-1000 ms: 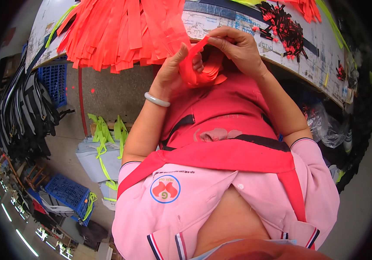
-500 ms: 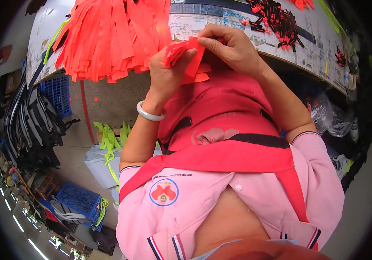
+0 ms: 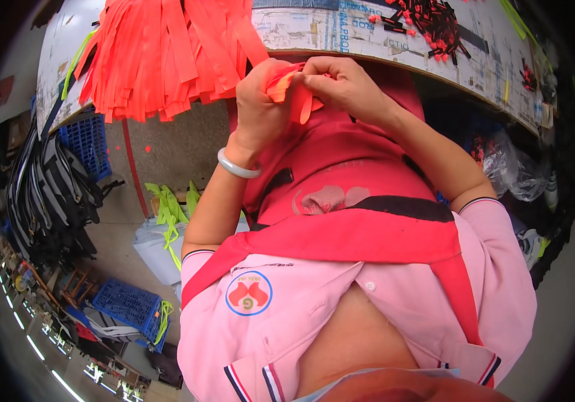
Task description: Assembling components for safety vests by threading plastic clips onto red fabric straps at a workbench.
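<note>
My left hand [image 3: 258, 100] is closed round a small bundle of orange-red fabric strips [image 3: 280, 86], just off the table's front edge. Close beside it my right hand [image 3: 344, 84] pinches at the strips with thumb and forefinger; what exactly lies between those fingertips is partly hidden. Loose strip ends hang below the two hands, over my red apron [image 3: 354, 154]. To the left, a thick pile of long orange-red strips [image 3: 146, 67] drapes over the table edge and reaches close to my left hand.
On the worktable [image 3: 301, 30], small black-and-red pieces [image 3: 431, 30] lie heaped at the right. Blue crates [image 3: 123, 305] and hanging black-and-grey straps [image 3: 52, 181] stand at the left. Yellow-green strips [image 3: 166, 208] lie on pale sheets below. A clear plastic bag [image 3: 519, 167] is under the table at right.
Both hands have come closer together, with the right hand moving slightly down and left. The strip stretched between them now looks folded or bunched. My view has shifted slightly.
</note>
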Demonstrator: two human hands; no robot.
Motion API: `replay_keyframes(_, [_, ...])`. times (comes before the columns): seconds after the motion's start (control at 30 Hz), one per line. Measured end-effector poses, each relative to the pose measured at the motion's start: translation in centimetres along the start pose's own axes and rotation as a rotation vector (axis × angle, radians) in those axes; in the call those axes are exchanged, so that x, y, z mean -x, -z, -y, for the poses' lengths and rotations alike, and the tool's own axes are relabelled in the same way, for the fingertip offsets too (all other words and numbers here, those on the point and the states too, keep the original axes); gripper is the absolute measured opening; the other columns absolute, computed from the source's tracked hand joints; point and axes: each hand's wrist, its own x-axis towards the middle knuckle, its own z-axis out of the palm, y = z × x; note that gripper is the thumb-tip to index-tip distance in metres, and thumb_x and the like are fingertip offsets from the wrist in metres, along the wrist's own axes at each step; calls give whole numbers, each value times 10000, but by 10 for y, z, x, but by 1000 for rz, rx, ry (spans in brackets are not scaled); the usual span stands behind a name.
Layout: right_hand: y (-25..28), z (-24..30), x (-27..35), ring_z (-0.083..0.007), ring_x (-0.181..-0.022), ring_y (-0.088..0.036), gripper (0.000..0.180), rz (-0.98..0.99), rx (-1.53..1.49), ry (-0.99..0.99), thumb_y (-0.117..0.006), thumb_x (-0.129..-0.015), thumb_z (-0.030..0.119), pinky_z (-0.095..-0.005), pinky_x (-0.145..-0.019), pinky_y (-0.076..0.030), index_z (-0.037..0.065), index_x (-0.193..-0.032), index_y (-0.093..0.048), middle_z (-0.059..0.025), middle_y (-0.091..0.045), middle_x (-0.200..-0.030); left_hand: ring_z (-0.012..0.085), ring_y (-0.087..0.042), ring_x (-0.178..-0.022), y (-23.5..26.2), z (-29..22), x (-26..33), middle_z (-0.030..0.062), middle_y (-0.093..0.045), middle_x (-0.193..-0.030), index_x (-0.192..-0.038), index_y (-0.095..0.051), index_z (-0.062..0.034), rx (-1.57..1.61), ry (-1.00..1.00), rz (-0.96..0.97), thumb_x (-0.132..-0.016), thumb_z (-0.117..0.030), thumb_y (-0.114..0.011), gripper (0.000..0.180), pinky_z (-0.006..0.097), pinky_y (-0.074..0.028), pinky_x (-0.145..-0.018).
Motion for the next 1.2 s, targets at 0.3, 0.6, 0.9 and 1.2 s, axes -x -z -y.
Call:
replay_keyframes(0.3, [-10,9,-2,-18,-541,-415,191,-103,-95,-49,-526,-888,175,-201,-464,-326,28,-782,-586,33,-491,-638,78,-564,-717,5,-2,1,14,-617,-793,-909,-630,8,187,104,-10,-876,-51,-626,67,234,-456,-638])
replay_keyframes(0.6, [-10,-12,-2,-24,-515,-402,202,70,-529,-480,-552,-913,211,-196,-454,-304,49,-806,-607,52,-485,-615,79,-571,-711,-1,-4,4,39,-631,-799,-887,-616,-12,-290,-305,33,-856,-80,-664,89,250,-465,-628])
replay_keyframes(0.9, [18,-20,-4,-19,-467,-347,220,-71,-901,-438,-533,-958,261,-171,-408,-267,55,-882,-514,56,-399,-627,81,-573,-700,10,-1,2,5,-605,-753,-948,-633,-13,328,367,263,-890,-51,-608,74,217,-463,-652])
replay_keyframes(1.2, [8,1,-22,-14,-487,-377,208,-231,-1023,-274,-508,-971,239,-166,-388,-280,52,-880,-508,32,-425,-681,66,-552,-675,-13,-15,4,7,-628,-783,-950,-651,2,362,396,289,-845,-18,-611,115,226,-466,-647])
